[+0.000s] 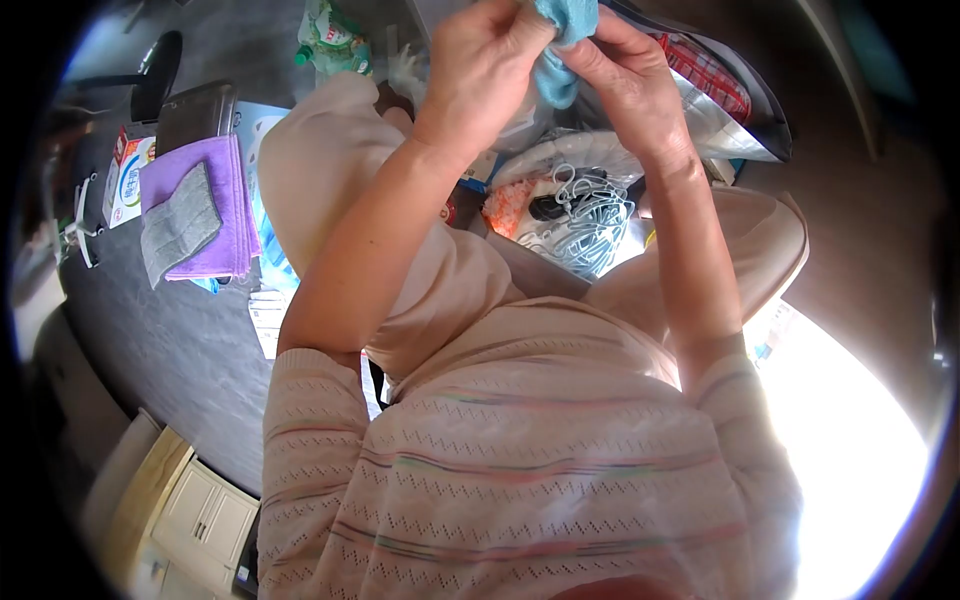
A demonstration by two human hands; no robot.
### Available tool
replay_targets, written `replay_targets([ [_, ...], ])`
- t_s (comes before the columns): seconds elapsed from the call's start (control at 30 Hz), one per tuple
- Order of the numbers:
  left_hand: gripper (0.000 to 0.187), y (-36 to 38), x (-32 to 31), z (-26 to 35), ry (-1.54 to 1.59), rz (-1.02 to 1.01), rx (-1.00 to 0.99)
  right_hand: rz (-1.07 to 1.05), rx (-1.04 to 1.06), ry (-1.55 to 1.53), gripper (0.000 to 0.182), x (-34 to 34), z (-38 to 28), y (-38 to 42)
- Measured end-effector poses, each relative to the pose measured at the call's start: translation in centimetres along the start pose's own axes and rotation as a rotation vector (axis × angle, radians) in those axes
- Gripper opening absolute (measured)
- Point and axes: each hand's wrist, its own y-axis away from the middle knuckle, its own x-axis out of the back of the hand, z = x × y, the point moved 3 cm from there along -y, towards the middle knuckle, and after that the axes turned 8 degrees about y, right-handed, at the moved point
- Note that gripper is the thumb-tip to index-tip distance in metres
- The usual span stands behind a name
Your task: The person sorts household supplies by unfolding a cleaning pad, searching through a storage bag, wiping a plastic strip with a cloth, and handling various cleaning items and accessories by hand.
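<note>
Up at the top edge, a light-blue piece of cloth [557,82] is held between both hands; its upper end is cut off by the frame. My left hand [482,75] is closed with its fingers pinching the cloth from the left. On the other side, my right hand [632,88] grips it between thumb and fingers. Below the hands, between the legs, sits an open bag [530,160] holding a tangle of pale wire hangers or cords [585,225], a black item and an orange-and-white patterned piece.
A folded grey cloth [182,225] lies on a purple towel [235,215] at the left, beside a milk carton box [128,170]. A green-and-clear bottle [330,35] is at the top. A silver-lined bag with red plaid fabric [705,75] stands at the right.
</note>
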Motion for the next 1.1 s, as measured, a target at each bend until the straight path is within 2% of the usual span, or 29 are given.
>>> replay_targets([
  [0.07,0.017,-0.3,-0.2,0.3,0.050,0.022,-0.006,-0.004,0.012,0.009,0.015,0.1,0.8,-0.2],
  [0.17,0.017,-1.0,-0.2,2.8,-0.275,0.094,0.076,0.033,-0.079,-0.107,0.021,-0.6,1.3,0.0],
  [0.2,0.017,-1.2,-0.2,2.8,-0.217,0.121,0.026,0.051,-0.129,-0.165,0.024,-1.1,1.3,0.0],
  [0.3,0.016,-1.6,-0.4,3.3,-0.297,0.159,-0.169,0.107,-0.274,-0.383,0.031,-2.1,1.2,0.2],
  [0.43,0.016,-2.2,0.4,3.0,-0.188,0.099,-0.073,0.099,-0.386,-0.407,0.030,-3.0,-0.9,0.8],
  [0.5,0.017,-2.4,0.3,3.0,0.059,0.087,0.072,0.044,-0.418,-0.385,0.035,-3.4,-0.2,1.4],
  [0.63,0.016,-2.5,-0.5,3.4,-0.175,0.199,-0.086,0.108,-0.505,-0.584,0.036,-3.6,-0.2,1.1],
  [0.73,0.016,-2.2,-1.9,4.0,-0.372,0.214,-0.232,0.152,-0.606,-0.551,0.027,-3.2,0.3,0.7],
  [0.83,0.016,-1.9,-1.7,3.0,-0.309,0.165,-0.221,0.039,-0.481,-0.267,0.037,-2.2,1.0,0.8],
  [0.93,0.016,-1.4,-1.8,3.3,-0.396,0.147,-0.184,-0.058,-0.569,-0.232,0.037,-2.0,0.2,1.7],
  [1.03,0.016,-1.3,-1.6,3.3,-0.490,0.145,-0.151,0.034,-0.542,-0.371,0.036,-2.8,-0.4,2.5],
  [1.1,0.017,-1.4,-1.4,2.9,-0.460,0.138,-0.258,-0.056,-0.553,-0.356,0.036,-2.3,0.1,3.0],
])
